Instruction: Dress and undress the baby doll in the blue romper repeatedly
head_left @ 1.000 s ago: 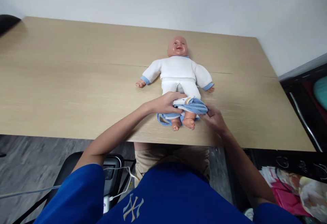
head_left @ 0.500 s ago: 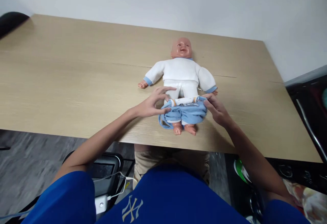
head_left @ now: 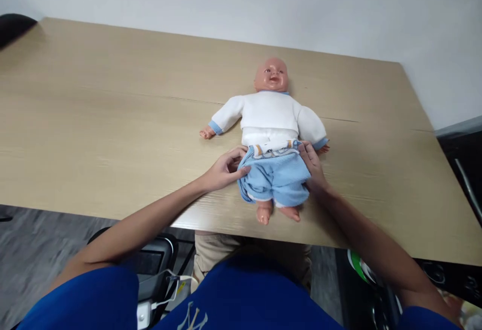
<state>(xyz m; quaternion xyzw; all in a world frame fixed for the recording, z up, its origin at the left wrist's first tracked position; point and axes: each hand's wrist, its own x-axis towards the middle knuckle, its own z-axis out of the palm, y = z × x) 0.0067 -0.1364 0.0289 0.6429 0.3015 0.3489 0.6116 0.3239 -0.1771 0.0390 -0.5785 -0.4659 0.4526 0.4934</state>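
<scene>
A baby doll (head_left: 270, 111) in a white top with blue cuffs lies on its back, head away from me and feet near the table's front edge. Light-blue doll pants (head_left: 276, 177) cover its legs, with the waistband folded over at the hips and both feet poking out below. At the waistband's left side, my left hand (head_left: 226, 169) pinches the blue cloth between thumb and fingers. My right hand (head_left: 312, 167) grips the waistband on the right, its fingers partly behind the cloth.
The doll lies on a wide light wooden table (head_left: 113, 119) against a white wall. Under the front edge at left are a black chair-like item (head_left: 165, 254) and a white adapter (head_left: 143, 315) with cables. Dark items stand below the table at right.
The blue pants have been drawn up the doll's legs toward its waist, covering more of the white cloth. My left hand's fingers have closed in on the cloth.
</scene>
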